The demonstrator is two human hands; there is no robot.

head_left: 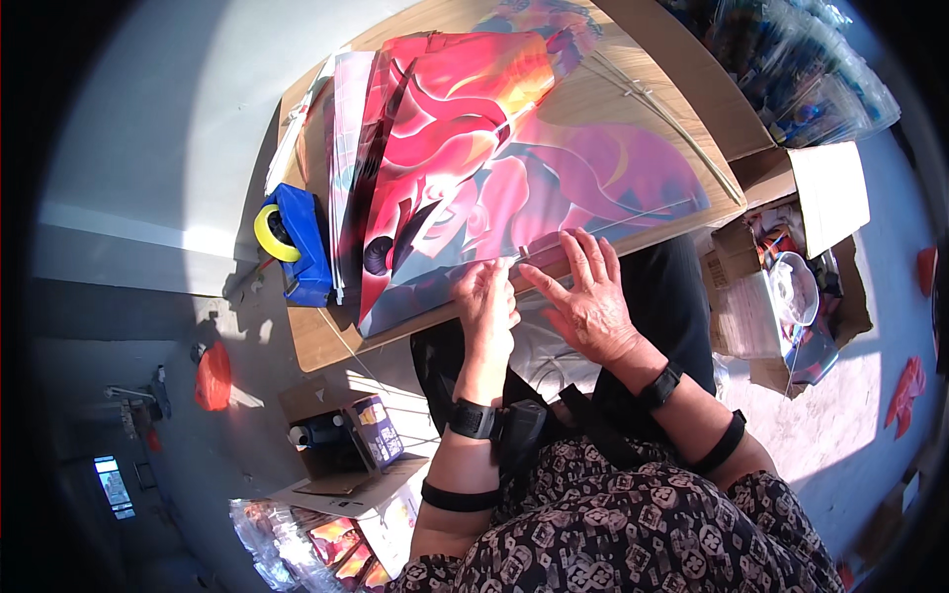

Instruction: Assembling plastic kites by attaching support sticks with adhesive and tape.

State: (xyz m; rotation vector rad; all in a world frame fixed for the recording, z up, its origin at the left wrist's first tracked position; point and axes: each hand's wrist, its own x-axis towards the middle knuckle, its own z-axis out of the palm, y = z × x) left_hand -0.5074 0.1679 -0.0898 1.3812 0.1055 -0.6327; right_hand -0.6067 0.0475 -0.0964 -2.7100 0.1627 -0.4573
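A large triangular kite sail (499, 203), printed in pink, red and grey-blue, lies spread on the wooden table. My left hand (486, 306) is closed in a pinch at its near edge; a small pale bit shows by the fingertips, but what they hold is too small to make out. Just to the right, my right hand (590, 304) rests with fingers spread on the same edge. A thin rod (647, 212) runs along the sail near that hand. More folded printed sails (353, 128) are stacked at the left of the table.
A blue tape dispenser (301, 247) with yellow tape stands at the table's left edge. Thin sticks (672, 124) lie at the far right of the wooden table (727, 198). Open cardboard boxes (746, 311) stand right, another box (331, 435) lower left. Plastic-wrapped packs (820, 84) are piled far right.
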